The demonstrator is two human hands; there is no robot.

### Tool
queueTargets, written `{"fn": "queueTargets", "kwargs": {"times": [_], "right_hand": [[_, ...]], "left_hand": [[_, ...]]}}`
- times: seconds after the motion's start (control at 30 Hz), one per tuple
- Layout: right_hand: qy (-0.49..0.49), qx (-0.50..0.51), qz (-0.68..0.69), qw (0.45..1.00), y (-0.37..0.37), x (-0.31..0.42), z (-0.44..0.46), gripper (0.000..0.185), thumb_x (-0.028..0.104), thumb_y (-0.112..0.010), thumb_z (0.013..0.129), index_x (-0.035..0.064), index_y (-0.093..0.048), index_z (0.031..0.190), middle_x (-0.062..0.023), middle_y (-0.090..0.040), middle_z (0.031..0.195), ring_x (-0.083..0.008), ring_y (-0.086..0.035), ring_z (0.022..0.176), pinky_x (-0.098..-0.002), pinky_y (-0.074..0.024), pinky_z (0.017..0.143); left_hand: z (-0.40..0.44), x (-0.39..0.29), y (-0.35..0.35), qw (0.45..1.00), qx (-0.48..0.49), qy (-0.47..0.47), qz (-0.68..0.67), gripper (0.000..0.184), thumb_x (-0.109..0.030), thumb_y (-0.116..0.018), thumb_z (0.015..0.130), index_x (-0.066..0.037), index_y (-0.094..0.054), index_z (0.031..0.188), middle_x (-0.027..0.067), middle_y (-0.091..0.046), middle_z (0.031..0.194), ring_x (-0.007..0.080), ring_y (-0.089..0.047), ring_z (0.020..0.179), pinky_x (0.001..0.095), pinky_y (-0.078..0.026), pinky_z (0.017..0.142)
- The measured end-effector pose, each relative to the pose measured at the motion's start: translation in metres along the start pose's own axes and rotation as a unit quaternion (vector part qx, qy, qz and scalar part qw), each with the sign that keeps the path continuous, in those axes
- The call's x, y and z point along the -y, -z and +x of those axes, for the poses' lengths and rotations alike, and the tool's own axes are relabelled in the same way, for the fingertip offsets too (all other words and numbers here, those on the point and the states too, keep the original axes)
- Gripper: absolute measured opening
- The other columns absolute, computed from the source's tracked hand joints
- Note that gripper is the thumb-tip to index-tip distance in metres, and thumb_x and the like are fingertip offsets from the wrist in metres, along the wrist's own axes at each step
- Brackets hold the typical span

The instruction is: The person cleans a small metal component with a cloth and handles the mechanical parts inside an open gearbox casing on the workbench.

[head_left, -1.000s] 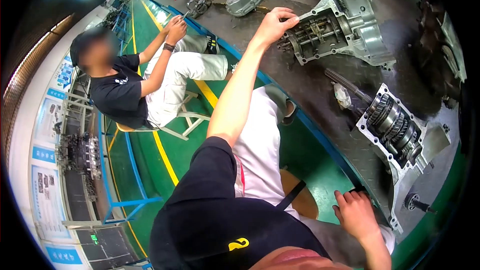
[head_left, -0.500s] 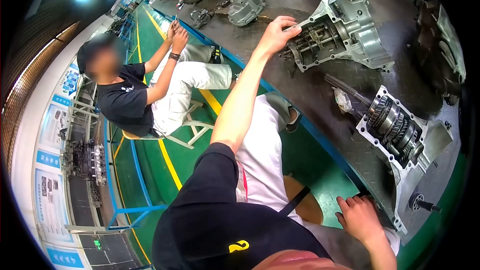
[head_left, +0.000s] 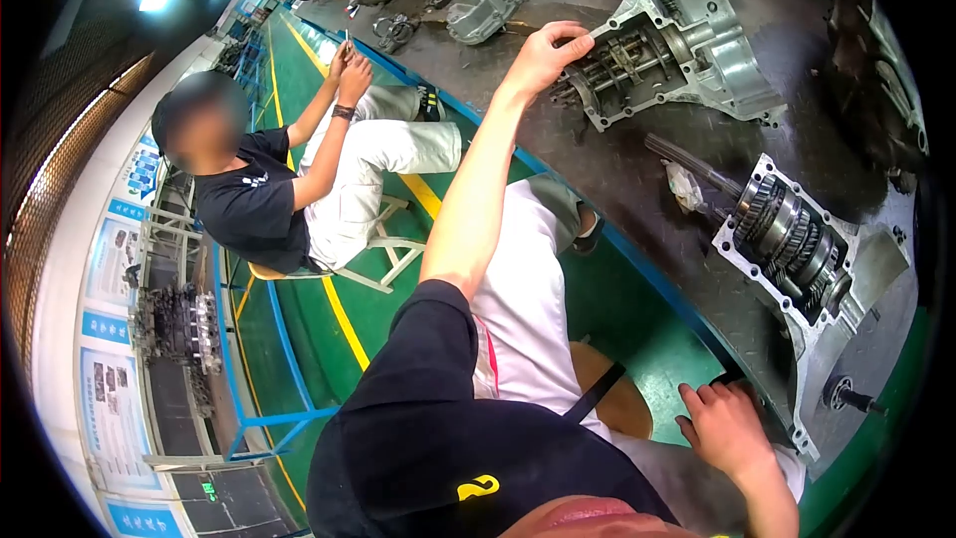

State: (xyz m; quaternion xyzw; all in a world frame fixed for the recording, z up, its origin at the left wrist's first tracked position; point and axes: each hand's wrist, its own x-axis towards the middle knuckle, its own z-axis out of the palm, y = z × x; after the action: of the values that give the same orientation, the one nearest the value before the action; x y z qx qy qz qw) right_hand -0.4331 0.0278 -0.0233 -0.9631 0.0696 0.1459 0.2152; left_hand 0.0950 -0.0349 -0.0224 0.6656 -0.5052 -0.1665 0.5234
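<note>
My left hand (head_left: 544, 62) reaches across to the near corner of an open aluminium gearbox housing (head_left: 732, 65). Its thumb and fingers are closed on the housing's flange. Inside this housing, shift rods and forks (head_left: 629, 60) are exposed. My right hand (head_left: 729, 428) rests low by the bench edge, palm down, fingers loosely apart and holding nothing. Beyond it lies a second gearbox half (head_left: 807, 339), with a stack of gears (head_left: 792, 239) seated inside. A splined shaft (head_left: 692, 164) sticks out from its end, beside a crumpled pale wrapper (head_left: 683, 186).
A small shaft with a round flange (head_left: 854, 397) stands near the right gearbox half. Another casting (head_left: 483, 2) and more parts lie farther along the bench (head_left: 637, 174). A seated person (head_left: 259, 189) on the left holds a small object in both hands. A wooden stool (head_left: 602, 389) is below me.
The fingers and thumb of my left hand have come closer together on the housing's corner. The view has tilted slightly. My right hand keeps nearly the same pose.
</note>
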Motion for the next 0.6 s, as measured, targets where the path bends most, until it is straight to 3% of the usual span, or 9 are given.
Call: {"fn": "queueTargets", "kwargs": {"times": [0.2,0.27,0.3,0.4,0.53,0.6], "right_hand": [[-0.013,-0.003,0.011,1.000,0.000,-0.002,-0.001,0.040,0.023,-0.067,0.086,0.0015,-0.059,0.118,-0.0124,-0.066,0.087,-0.0299,-0.064,0.088,-0.0444,-0.0485,0.086],[-0.014,0.000,0.012,1.000,0.000,-0.002,-0.001,0.040,0.023,-0.067,0.086,0.0014,-0.059,0.118,-0.0125,-0.066,0.087,-0.0300,-0.064,0.088,-0.0442,-0.0484,0.086],[-0.014,0.001,0.012,1.000,0.001,-0.002,-0.001,0.040,0.023,-0.066,0.086,0.0014,-0.059,0.119,-0.0125,-0.066,0.087,-0.0300,-0.064,0.088,-0.0441,-0.0483,0.087],[-0.009,-0.011,0.021,1.000,0.003,-0.002,0.001,0.038,0.023,-0.066,0.086,0.0013,-0.060,0.117,-0.0126,-0.066,0.087,-0.0298,-0.064,0.088,-0.0435,-0.0484,0.086],[-0.003,-0.013,0.044,0.999,0.010,0.001,0.000,0.037,0.023,-0.067,0.086,0.0011,-0.061,0.116,-0.0126,-0.065,0.087,-0.0301,-0.064,0.088,-0.0429,-0.0483,0.085],[-0.009,-0.020,0.028,0.999,0.003,-0.002,0.000,0.038,0.022,-0.068,0.085,0.0009,-0.062,0.115,-0.0123,-0.065,0.087,-0.0304,-0.063,0.087,-0.0431,-0.0484,0.084]], "left_hand": [[0.001,-0.001,-0.003,1.000,-0.007,0.006,0.013,0.035,-0.027,-0.078,0.087,0.002,-0.073,0.105,0.0122,-0.061,0.131,0.0197,-0.057,0.116,0.0322,-0.041,0.102],[0.002,-0.001,0.000,0.996,0.004,0.063,-0.062,0.033,-0.026,-0.078,0.086,0.002,-0.073,0.104,0.0125,-0.061,0.132,0.0202,-0.057,0.117,0.0327,-0.041,0.102],[0.001,-0.002,-0.001,1.000,-0.025,-0.005,0.007,0.035,-0.027,-0.078,0.086,0.002,-0.073,0.105,0.0131,-0.060,0.132,0.0204,-0.057,0.118,0.0329,-0.041,0.102],[0.001,-0.006,0.000,0.995,-0.051,-0.041,0.079,0.035,-0.030,-0.081,0.081,-0.001,-0.076,0.102,0.0165,-0.061,0.131,0.0260,-0.058,0.120,0.0379,-0.043,0.101],[0.003,0.000,-0.003,1.000,-0.031,0.000,-0.008,0.035,-0.033,-0.080,0.081,-0.003,-0.077,0.098,0.0172,-0.060,0.133,0.0286,-0.058,0.122,0.0377,-0.043,0.104],[0.003,-0.005,-0.002,0.996,-0.030,-0.024,0.083,0.039,-0.037,-0.080,0.078,-0.003,-0.077,0.096,0.0169,-0.063,0.129,0.0292,-0.060,0.119,0.0386,-0.046,0.101]]}}
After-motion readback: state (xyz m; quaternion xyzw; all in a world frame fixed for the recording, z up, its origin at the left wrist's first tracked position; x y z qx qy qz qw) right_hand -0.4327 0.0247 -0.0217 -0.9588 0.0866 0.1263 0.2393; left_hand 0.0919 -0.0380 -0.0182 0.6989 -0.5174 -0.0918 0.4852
